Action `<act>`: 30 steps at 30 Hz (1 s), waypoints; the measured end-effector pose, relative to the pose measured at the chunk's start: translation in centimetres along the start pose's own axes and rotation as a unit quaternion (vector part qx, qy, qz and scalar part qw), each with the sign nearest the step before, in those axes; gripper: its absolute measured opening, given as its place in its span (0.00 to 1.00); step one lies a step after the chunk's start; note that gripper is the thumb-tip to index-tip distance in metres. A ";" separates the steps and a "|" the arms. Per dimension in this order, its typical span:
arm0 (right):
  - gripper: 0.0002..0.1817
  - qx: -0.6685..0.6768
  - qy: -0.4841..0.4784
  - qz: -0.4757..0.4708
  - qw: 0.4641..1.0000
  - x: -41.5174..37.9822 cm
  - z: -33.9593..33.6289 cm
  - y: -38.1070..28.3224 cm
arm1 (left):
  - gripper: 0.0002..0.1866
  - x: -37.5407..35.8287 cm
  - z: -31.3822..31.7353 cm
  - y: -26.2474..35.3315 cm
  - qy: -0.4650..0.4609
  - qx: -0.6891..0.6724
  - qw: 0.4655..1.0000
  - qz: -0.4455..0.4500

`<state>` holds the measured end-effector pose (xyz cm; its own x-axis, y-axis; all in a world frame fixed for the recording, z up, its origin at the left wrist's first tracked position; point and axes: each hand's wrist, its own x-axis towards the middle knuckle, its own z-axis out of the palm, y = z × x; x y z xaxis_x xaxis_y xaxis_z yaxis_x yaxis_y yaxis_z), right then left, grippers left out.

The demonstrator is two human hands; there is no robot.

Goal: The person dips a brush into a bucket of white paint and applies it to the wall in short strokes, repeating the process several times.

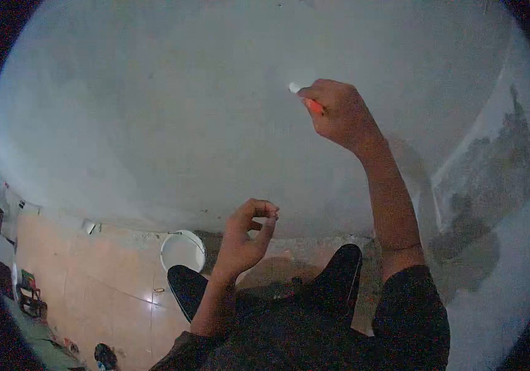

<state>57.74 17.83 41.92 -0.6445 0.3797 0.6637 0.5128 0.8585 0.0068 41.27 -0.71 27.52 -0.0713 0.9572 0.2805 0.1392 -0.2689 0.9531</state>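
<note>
Two hands, right hand (338,111) fingers clenched round tool (305,96) touching wall (153,111), left hand (246,238) loosely curled, empty

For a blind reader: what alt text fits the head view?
The right hand presses a small white-tipped tool against a pale wall. The left hand hangs loosely curled, holding nothing, above a white bucket on the tiled floor.

There is a single view, from a camera worn on the person's head. It looks forward and steeply down through a fisheye lens, so a dark round border rings the picture and straight edges bow. It sits close to a pale wall (172,117) that fills the upper field. Lower down it takes in the tiled floor (104,290) and the person's own shoes (339,272), directly beneath.
</note>
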 end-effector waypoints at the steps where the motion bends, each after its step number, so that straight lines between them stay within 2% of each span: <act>1: 0.09 -0.045 0.045 -0.035 0.997 -1.0 0.5 -0.2 | 0.06 -0.1 0.1 -0.1 0.007 -0.010 1.000 -0.006; 2: 0.10 -0.089 0.088 -0.071 0.990 -2.0 1.1 -0.5 | 0.06 -0.2 0.0 -0.4 0.006 -0.011 1.000 -0.006; 3: 0.15 -0.102 0.049 -0.069 0.991 -3.3 2.2 -0.6 | 0.07 -0.2 -0.1 -0.7 0.002 -0.002 1.000 0.002; 4: 0.15 -0.103 0.049 -0.069 0.991 -4.6 3.8 -0.6 | 0.08 -0.1 -0.1 -0.9 -0.003 0.006 1.000 0.010; 6: 0.21 -0.212 -0.016 -0.098 0.972 -7.2 7.3 -0.3 | 0.08 0.1 0.0 -0.6 -0.004 -0.002 1.000 -0.001; 9: 0.24 -0.225 -0.037 -0.129 0.965 -10.2 9.8 0.3 | 0.07 0.1 -0.1 0.1 -0.001 0.013 1.000 0.012; 12: 0.21 -0.190 -0.066 -0.151 0.968 -12.1 11.5 0.5 | 0.07 0.0 0.0 0.1 -0.001 0.028 0.999 0.022; 13: 0.11 -0.115 -0.113 -0.100 0.982 -12.3 11.0 -0.2 | 0.07 0.0 0.1 0.0 -0.001 0.027 0.999 0.023; 14: 0.11 -0.117 -0.112 -0.101 0.982 -12.4 11.1 -0.1 | 0.07 0.0 0.2 -0.1 -0.006 0.016 1.000 0.022; 16: 0.10 -0.052 -0.199 -0.072 0.976 -12.6 11.1 0.3 | 0.07 -0.2 0.2 0.0 -0.010 0.005 1.000 0.027; 18: 0.09 -0.010 -0.165 -0.051 0.985 -11.3 9.7 0.4 | 0.08 -0.2 0.1 0.3 -0.017 0.043 0.999 0.025; 21: 0.05 0.094 -0.071 0.041 0.992 -7.2 7.4 2.3 | 0.08 -0.2 0.2 0.1 -0.029 0.040 0.998 0.024; 23: 0.05 0.146 -0.047 0.042 0.987 -4.4 5.6 3.7 | 0.08 -0.3 0.2 0.2 -0.034 0.036 0.998 0.033; 26: 0.05 0.115 -0.084 0.063 0.988 -0.6 1.7 2.3 | 0.07 -0.5 -0.1 1.2 -0.043 0.040 0.997 0.041; 30: 0.06 0.061 -0.069 0.015 0.996 2.4 -1.5 0.9 | 0.07 -0.3 -0.6 2.1 -0.065 0.044 0.995 0.057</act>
<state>57.49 18.98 44.60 -0.7057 0.4433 0.5527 0.4661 0.8780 -0.1090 41.04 -1.65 29.48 0.0772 0.9282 0.3640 0.2246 -0.3719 0.9007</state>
